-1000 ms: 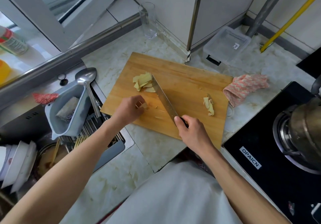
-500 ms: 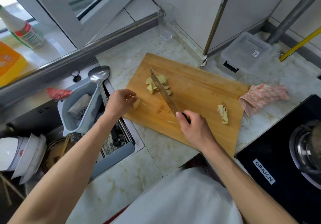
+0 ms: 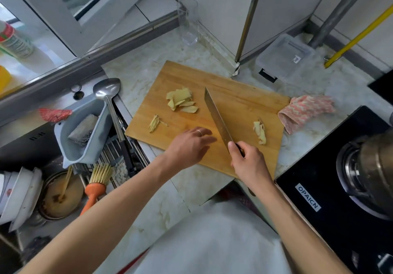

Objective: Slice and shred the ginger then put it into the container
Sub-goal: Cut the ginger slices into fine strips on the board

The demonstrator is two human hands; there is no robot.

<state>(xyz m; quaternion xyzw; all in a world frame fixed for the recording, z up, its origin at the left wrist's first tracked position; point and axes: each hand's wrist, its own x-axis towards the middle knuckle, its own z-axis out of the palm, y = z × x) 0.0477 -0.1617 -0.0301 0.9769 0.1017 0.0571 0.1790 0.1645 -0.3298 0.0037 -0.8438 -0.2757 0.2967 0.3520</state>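
On the wooden cutting board [image 3: 234,95], three lots of ginger are lying apart from one another: a loose pile of flat ginger slices [image 3: 181,102] toward the far left, a small bundle of fine ginger shreds [image 3: 154,123] near the left edge, and a few ragged ginger trimmings [image 3: 260,132] toward the right. The right hand [image 3: 247,163] is gripping the dark handle of a long kitchen knife [image 3: 217,116], fingers curled round it, and the blade is pointing away from the person, lying between the slices and the trimmings with nothing under its edge. The left hand [image 3: 189,146] is resting palm down on the board just left of the blade, fingers straight and close together, wearing a ring and holding nothing; it is sitting near the shreds without touching them. Beyond the board's far right corner, a clear lidded plastic container [image 3: 286,58] is standing against the wall, well apart from all the ginger. A pink patterned cloth [image 3: 306,112] is lying bunched just beside the board's right edge, and a black induction hob [image 3: 319,188] carrying a steel pot [image 3: 376,167] is sitting to the right. Left of the board, a steel ladle [image 3: 107,91] is lying across a grey drainer basket [image 3: 83,129] over the sink, with an orange-handled brush [image 3: 96,186] below it. An empty drinking glass [image 3: 188,21] is standing at the back by the wall.
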